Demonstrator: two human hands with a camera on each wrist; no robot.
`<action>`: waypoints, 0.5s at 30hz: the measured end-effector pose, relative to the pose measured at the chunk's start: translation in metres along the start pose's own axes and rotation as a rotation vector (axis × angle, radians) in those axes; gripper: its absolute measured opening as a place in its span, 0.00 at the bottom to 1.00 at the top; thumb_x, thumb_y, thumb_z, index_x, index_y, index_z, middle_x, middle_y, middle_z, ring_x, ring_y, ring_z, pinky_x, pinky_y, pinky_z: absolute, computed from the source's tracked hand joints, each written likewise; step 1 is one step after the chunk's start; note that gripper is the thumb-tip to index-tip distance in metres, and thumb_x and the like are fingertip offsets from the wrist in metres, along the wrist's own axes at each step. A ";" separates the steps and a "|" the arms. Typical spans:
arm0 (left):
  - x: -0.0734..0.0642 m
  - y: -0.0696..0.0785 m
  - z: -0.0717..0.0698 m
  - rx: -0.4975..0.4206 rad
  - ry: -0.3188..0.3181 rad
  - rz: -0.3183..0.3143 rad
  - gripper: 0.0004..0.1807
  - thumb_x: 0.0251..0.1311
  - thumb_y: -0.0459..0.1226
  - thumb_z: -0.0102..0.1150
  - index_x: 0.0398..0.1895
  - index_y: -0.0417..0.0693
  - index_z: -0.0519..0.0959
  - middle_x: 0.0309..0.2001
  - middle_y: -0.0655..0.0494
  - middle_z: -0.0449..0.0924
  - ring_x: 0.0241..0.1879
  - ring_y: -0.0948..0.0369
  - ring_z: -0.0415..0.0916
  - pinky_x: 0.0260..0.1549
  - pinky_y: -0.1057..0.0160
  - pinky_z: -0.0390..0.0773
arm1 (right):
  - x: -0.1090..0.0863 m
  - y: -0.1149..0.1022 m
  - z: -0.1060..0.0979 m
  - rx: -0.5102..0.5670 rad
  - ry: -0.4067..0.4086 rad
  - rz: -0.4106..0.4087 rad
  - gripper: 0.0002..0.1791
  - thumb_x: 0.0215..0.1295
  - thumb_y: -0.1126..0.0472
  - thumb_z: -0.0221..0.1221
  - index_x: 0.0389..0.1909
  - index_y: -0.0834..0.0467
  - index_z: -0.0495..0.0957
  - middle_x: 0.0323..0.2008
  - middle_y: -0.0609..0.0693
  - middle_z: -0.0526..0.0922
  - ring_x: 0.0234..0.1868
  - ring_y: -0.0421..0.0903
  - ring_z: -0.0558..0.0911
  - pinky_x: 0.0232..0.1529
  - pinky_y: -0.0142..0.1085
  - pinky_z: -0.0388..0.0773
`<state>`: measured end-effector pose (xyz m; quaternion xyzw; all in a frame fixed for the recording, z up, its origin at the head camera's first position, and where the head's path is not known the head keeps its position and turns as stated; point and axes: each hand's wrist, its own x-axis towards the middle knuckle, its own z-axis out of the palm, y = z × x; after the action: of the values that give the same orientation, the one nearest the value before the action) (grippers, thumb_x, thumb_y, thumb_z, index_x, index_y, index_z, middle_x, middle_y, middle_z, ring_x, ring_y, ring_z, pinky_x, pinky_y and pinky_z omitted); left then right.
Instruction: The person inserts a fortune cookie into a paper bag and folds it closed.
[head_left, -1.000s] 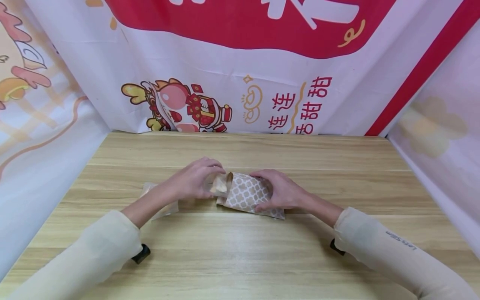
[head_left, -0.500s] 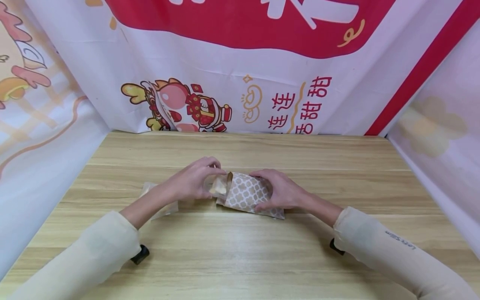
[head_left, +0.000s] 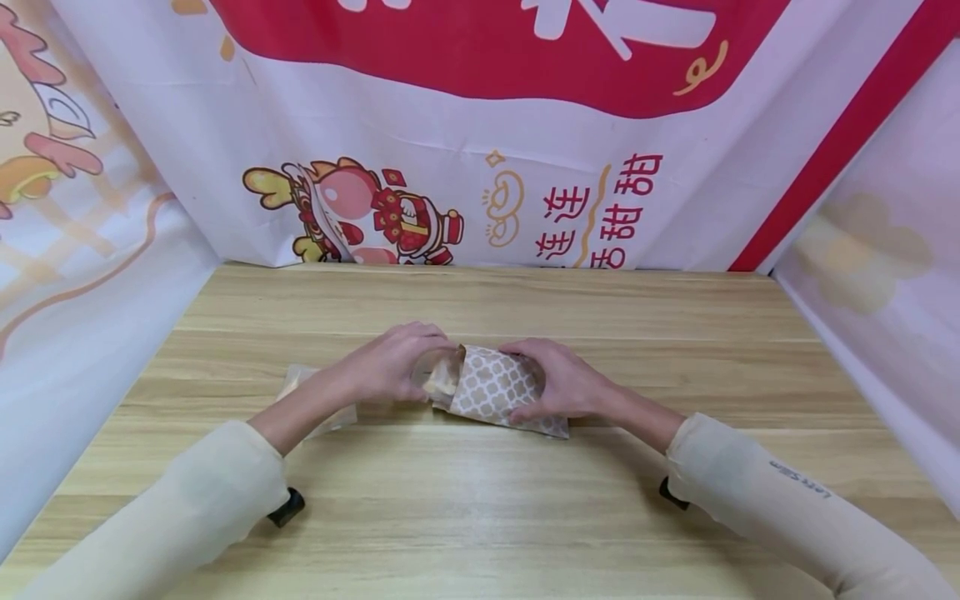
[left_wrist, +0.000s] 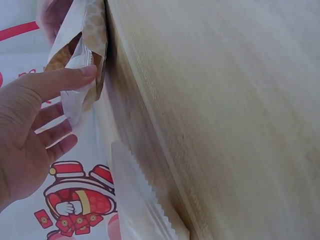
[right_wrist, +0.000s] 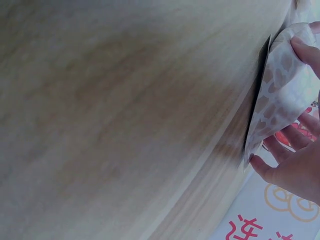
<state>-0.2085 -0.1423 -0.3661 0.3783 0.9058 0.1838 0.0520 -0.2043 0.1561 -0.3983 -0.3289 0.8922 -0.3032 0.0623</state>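
A brown paper bag [head_left: 491,385] with a white lattice print lies on the table, its mouth facing left. My right hand [head_left: 562,379] holds it from above at its right part, thumb on the near edge and fingers on the far edge. At the mouth, my left hand [head_left: 401,362] pinches a clear plastic packet [head_left: 444,377] with pale contents, partly inside the bag. The left wrist view shows the thumb [left_wrist: 65,81] pressed on the packet's serrated end [left_wrist: 75,102], with the other fingers behind. The part inside the bag is hidden.
A second clear packet [head_left: 343,417] with a serrated edge lies on the wooden table [head_left: 480,517], partly beneath my left forearm. Printed cloth [head_left: 465,125] hangs behind the table, and more cloth stands at both sides.
My left hand has shifted slightly right and toward me, its fingertips closer to the bag's mouth. The packet's pale contents have tilted a little. The right hand and the bag stay put.
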 end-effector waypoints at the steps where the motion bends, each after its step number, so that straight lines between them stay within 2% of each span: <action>1: 0.000 0.000 0.000 -0.005 0.002 -0.006 0.40 0.43 0.32 0.84 0.64 0.43 0.79 0.62 0.48 0.80 0.65 0.47 0.73 0.69 0.43 0.71 | 0.000 0.000 0.000 0.000 0.000 0.000 0.54 0.39 0.48 0.84 0.70 0.60 0.73 0.66 0.55 0.78 0.68 0.55 0.75 0.72 0.52 0.69; 8: 0.002 0.003 0.004 -0.009 0.004 -0.034 0.39 0.43 0.38 0.84 0.63 0.46 0.79 0.63 0.50 0.80 0.66 0.47 0.72 0.69 0.42 0.70 | 0.000 0.001 0.001 0.002 0.000 -0.003 0.54 0.39 0.47 0.84 0.70 0.60 0.73 0.66 0.54 0.78 0.68 0.55 0.75 0.72 0.52 0.69; 15: 0.002 0.003 0.008 -0.082 -0.018 -0.075 0.41 0.45 0.42 0.84 0.65 0.49 0.77 0.65 0.49 0.75 0.68 0.49 0.70 0.67 0.43 0.74 | 0.000 0.000 0.000 -0.007 -0.008 0.012 0.54 0.40 0.46 0.84 0.70 0.59 0.73 0.67 0.54 0.78 0.69 0.55 0.74 0.72 0.53 0.69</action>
<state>-0.2060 -0.1368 -0.3723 0.3432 0.9105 0.2152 0.0825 -0.2042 0.1563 -0.3986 -0.3250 0.8948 -0.2987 0.0664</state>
